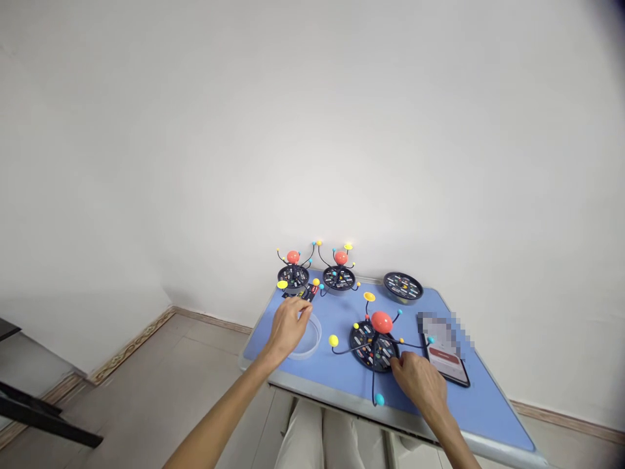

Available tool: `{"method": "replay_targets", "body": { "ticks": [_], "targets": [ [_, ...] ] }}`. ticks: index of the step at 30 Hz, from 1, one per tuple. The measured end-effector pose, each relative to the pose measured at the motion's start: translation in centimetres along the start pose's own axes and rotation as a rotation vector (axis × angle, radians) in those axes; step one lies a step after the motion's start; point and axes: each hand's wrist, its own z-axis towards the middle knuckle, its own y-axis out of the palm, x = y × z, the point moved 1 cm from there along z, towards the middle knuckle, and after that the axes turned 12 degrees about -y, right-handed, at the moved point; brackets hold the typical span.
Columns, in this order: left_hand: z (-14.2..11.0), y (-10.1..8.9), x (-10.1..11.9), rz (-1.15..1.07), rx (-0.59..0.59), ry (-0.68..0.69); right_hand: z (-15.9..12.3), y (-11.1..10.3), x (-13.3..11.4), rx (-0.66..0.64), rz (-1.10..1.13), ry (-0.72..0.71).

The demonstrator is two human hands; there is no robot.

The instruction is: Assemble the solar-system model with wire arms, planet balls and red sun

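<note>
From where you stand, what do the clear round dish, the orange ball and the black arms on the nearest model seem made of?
The clear round dish looks like thin plastic: the blue tabletop shows through, though glass is possible. The orange ball looks like smooth plastic or foam, softly shiny. The black arm looks like thin coated wire, from its even curve.

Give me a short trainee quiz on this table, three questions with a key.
1. Which hand is nearest the clear round dish, left or right?
2. True or false: the black disc at the back right of the blue table carries an orange ball.
3. How many black discs stand on the table?

Key:
1. The left hand.
2. False: no ball stands on it.
3. Three.
</note>
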Motion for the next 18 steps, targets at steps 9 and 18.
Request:
{"method": "replay_targets", "body": {
  "ticks": [9,18],
  "targets": [
    [5.6,6.2,4.1,0.122,-0.474,0.081,-0.8,-0.3,-0.1,0.005,-0.025,-0.011],
    [3.6,3.4,1.9,0.311,-0.357,0.103,-1.3,-0.3,0.4,0.003,-0.01,-0.014]
  ]
}}
